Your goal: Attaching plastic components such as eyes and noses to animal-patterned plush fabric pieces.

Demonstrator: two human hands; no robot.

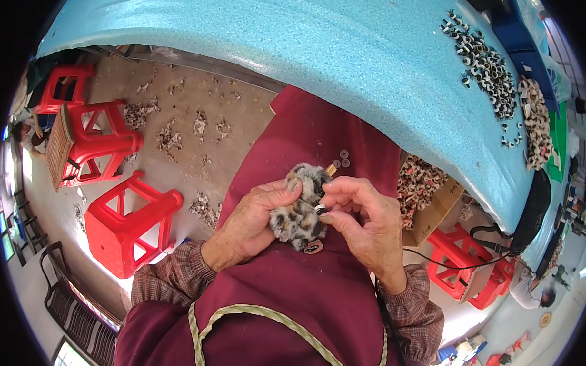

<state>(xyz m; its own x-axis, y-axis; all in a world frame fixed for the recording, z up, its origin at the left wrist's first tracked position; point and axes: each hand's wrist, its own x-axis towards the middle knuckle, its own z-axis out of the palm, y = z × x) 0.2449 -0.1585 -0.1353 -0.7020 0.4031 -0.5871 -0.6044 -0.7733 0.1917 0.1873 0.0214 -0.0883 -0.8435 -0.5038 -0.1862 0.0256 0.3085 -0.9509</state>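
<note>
Head view: off the near edge of the blue counter (288, 35), over the maroon apron (278, 300), the left hand (252, 217) and right hand (372, 219) clamp fingers on a mottled plush (293, 227) and small black-and-white piece (320, 209) respectively. Bracing the plush should steady the work.

1. My plush piece (297, 223) looks furry and matt.
2. The small black-and-white part (320, 209) I pinch looks like smooth plastic.
3. My apron (271, 287) is matt cloth.
4. The table cover (268, 35) looks smooth, glossy.

Spotted plush (302, 212), grey discs (345, 162) in way; apron (272, 145) left of discs free
</note>
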